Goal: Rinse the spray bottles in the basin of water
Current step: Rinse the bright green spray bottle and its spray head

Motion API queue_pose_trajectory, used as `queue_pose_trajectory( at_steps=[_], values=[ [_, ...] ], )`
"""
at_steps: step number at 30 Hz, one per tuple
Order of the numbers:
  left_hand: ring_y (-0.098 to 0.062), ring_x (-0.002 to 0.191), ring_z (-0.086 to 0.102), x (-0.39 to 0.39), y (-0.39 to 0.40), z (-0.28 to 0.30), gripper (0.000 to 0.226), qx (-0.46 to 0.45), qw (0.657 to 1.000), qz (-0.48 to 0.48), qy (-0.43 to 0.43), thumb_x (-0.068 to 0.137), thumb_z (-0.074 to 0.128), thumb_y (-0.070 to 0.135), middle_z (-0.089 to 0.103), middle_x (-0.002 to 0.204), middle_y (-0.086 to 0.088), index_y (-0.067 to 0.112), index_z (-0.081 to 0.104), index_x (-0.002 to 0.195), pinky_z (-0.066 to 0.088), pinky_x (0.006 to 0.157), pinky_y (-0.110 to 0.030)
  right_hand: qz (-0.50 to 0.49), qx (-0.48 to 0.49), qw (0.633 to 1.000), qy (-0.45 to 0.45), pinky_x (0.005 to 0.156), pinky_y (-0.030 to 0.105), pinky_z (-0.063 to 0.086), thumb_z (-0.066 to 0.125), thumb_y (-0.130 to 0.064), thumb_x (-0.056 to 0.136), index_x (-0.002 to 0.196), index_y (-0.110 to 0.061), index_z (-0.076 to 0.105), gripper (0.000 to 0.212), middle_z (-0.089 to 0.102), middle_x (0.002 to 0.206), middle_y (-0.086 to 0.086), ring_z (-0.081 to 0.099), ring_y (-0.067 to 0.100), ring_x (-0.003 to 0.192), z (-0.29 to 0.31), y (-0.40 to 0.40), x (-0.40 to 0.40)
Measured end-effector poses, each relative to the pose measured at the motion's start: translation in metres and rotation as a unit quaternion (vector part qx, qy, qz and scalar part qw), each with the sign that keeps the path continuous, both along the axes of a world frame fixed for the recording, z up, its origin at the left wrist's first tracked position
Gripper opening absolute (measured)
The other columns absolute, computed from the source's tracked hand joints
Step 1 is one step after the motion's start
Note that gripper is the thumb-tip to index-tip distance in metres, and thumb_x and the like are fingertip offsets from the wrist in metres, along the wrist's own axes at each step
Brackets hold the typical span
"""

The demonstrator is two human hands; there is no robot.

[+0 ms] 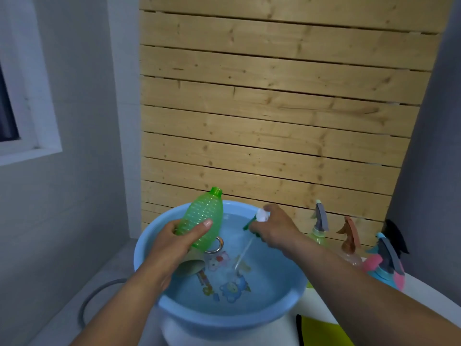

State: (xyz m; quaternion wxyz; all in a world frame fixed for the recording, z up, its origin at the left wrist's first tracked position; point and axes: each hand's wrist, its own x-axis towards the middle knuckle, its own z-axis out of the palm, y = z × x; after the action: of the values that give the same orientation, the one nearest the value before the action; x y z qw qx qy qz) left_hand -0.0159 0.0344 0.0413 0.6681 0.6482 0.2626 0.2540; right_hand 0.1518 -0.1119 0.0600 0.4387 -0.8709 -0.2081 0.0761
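The left hand [174, 242] is gripping the capless, dimpled green bottle [202, 217], tilted neck-up over the blue basin [149, 268] of water, while the right hand [274, 231] is clasping its green-and-white trigger sprayer head [258, 219], the dip tube [242, 254] trailing into the water.

Dimpled translucent green bottle [203, 218]; light blue basin [149, 248] with cartoon prints.
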Motion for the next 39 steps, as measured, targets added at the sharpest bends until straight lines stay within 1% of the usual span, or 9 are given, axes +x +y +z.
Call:
queue_pose_trajectory(
  at_steps=[5, 9, 12, 16, 22, 25, 28, 33, 39],
  values=[
    [-0.009, 0.079, 0.073, 0.007, 0.0, -0.011, 0.082, 0.002, 1.0, 0.005, -0.01, 0.043, 0.088, 0.049, 0.074, 0.095, 0.001, 0.017, 0.058, 0.112, 0.056, 0.071, -0.026, 0.02, -0.069, 0.997, 0.023, 0.06, 0.031, 0.047, 0.072, -0.025, 0.081, 0.119, -0.014, 0.052, 0.044, 0.055, 0.086, 0.002, 0.055, 0.022, 0.071, -0.027, 0.002, 0.004],
    [0.005, 0.073, 0.068, 0.012, 0.008, -0.016, 0.071, 0.045, 0.999, 0.008, -0.015, 0.059, 0.093, 0.034, 0.069, 0.095, 0.012, 0.034, 0.049, 0.114, 0.049, 0.061, -0.014, -0.001, -0.263, 0.951, -0.162, 0.075, 0.033, 0.046, 0.063, -0.034, 0.086, 0.121, -0.017, 0.057, 0.039, 0.059, 0.114, 0.006, 0.059, 0.027, 0.102, -0.031, 0.006, 0.003],
    [0.009, 0.073, 0.064, 0.014, 0.014, -0.021, 0.063, 0.104, 0.994, 0.031, -0.023, 0.063, 0.091, 0.028, 0.067, 0.094, 0.015, 0.039, 0.049, 0.108, 0.049, 0.065, -0.017, 0.087, -0.246, 0.928, -0.265, 0.089, 0.035, 0.044, 0.055, -0.018, 0.09, 0.127, -0.023, 0.058, 0.038, 0.053, 0.129, 0.006, 0.05, 0.027, 0.119, -0.031, 0.026, -0.002],
    [0.009, 0.076, 0.064, 0.015, 0.016, -0.027, 0.071, 0.134, 0.987, 0.071, -0.048, 0.059, 0.091, 0.032, 0.068, 0.096, 0.015, 0.041, 0.048, 0.114, 0.05, 0.069, -0.022, 0.288, -0.257, 0.87, -0.307, 0.084, 0.03, 0.041, 0.06, -0.013, 0.088, 0.127, -0.023, 0.06, 0.04, 0.049, 0.13, 0.002, 0.052, 0.025, 0.117, -0.039, 0.056, -0.014],
    [0.007, 0.074, 0.066, 0.018, 0.019, -0.037, 0.066, 0.11, 0.992, 0.053, -0.038, 0.051, 0.089, 0.037, 0.069, 0.086, 0.025, 0.043, 0.05, 0.105, 0.052, 0.067, -0.021, 0.288, -0.363, 0.814, -0.35, 0.086, 0.046, 0.05, 0.048, -0.02, 0.098, 0.129, -0.013, 0.053, 0.032, 0.053, 0.127, 0.012, 0.058, 0.035, 0.109, -0.057, 0.071, -0.017],
    [0.007, 0.072, 0.066, 0.021, 0.019, -0.039, 0.074, 0.107, 0.992, 0.063, -0.031, 0.045, 0.087, 0.041, 0.07, 0.085, 0.016, 0.036, 0.051, 0.11, 0.053, 0.068, -0.025, 0.287, -0.353, 0.825, -0.335, 0.079, 0.04, 0.046, 0.044, -0.03, 0.1, 0.118, -0.015, 0.054, 0.026, 0.06, 0.117, 0.012, 0.059, 0.034, 0.105, -0.056, 0.06, -0.013],
    [0.009, 0.07, 0.064, 0.023, 0.018, -0.039, 0.077, 0.109, 0.992, 0.064, -0.018, 0.044, 0.086, 0.042, 0.069, 0.089, 0.014, 0.033, 0.049, 0.111, 0.05, 0.066, -0.023, 0.286, -0.374, 0.826, -0.309, 0.084, 0.039, 0.042, 0.045, -0.043, 0.097, 0.129, -0.022, 0.046, 0.038, 0.06, 0.122, 0.009, 0.056, 0.032, 0.111, -0.056, 0.051, -0.013],
    [0.01, 0.067, 0.063, 0.022, 0.019, -0.039, 0.073, 0.106, 0.992, 0.068, 0.0, 0.044, 0.086, 0.041, 0.068, 0.089, 0.013, 0.033, 0.048, 0.106, 0.049, 0.065, -0.023, 0.287, -0.407, 0.791, -0.354, 0.087, 0.039, 0.039, 0.055, -0.031, 0.094, 0.132, -0.024, 0.053, 0.038, 0.053, 0.121, 0.012, 0.055, 0.034, 0.111, -0.057, 0.057, -0.026],
    [-0.006, 0.083, 0.066, 0.024, 0.02, -0.041, 0.078, 0.111, 0.99, 0.085, 0.009, 0.04, 0.084, 0.043, 0.067, 0.094, 0.01, 0.029, 0.047, 0.108, 0.055, 0.074, -0.031, 0.286, -0.369, 0.848, -0.25, 0.083, 0.036, 0.045, 0.054, -0.054, 0.087, 0.121, -0.023, 0.058, 0.046, 0.058, 0.122, 0.007, 0.058, 0.031, 0.11, -0.062, 0.064, -0.043]
  ],
)
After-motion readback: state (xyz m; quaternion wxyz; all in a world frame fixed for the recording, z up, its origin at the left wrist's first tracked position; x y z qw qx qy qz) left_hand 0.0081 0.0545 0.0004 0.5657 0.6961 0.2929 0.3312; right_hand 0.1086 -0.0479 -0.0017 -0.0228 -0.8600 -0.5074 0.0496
